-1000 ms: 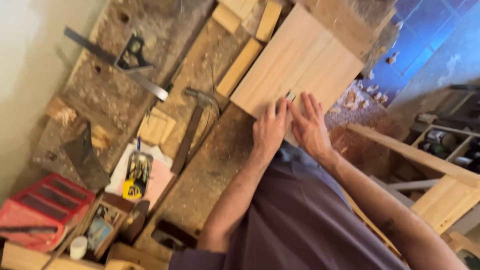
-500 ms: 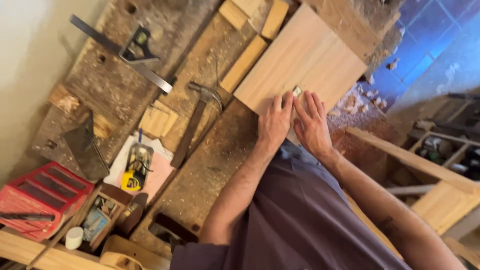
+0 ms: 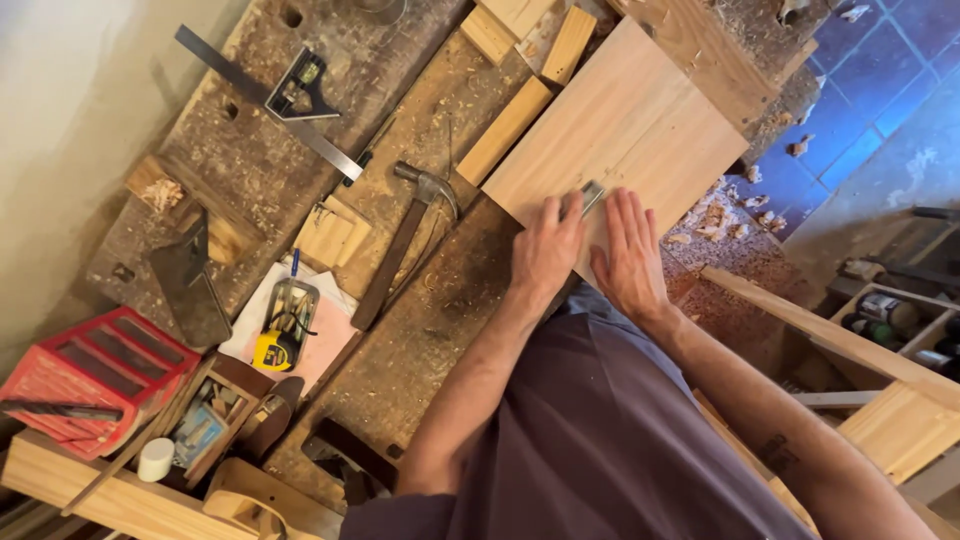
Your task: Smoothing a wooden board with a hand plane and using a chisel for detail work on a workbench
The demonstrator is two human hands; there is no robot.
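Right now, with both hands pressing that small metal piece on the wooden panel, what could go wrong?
1. The left hand and right hand crowd a thin metal blade; a slip may cut the fingertips.
2. The wooden panel seems to hang over the workbench edge, with no clamp in view, so it could shift or tip.
3. The hammer lies close beside the left forearm and could get knocked.

A hammer [image 3: 405,240] lies on the worn workbench [image 3: 250,170], its head near a short wood strip [image 3: 505,130]. A combination square [image 3: 290,95] rests farther left. A small stack of thin wood squares [image 3: 330,232] sits beside the hammer handle. A yellow tape measure [image 3: 272,350] lies on papers [image 3: 320,345], with a red case [image 3: 85,380] at the bench's end.
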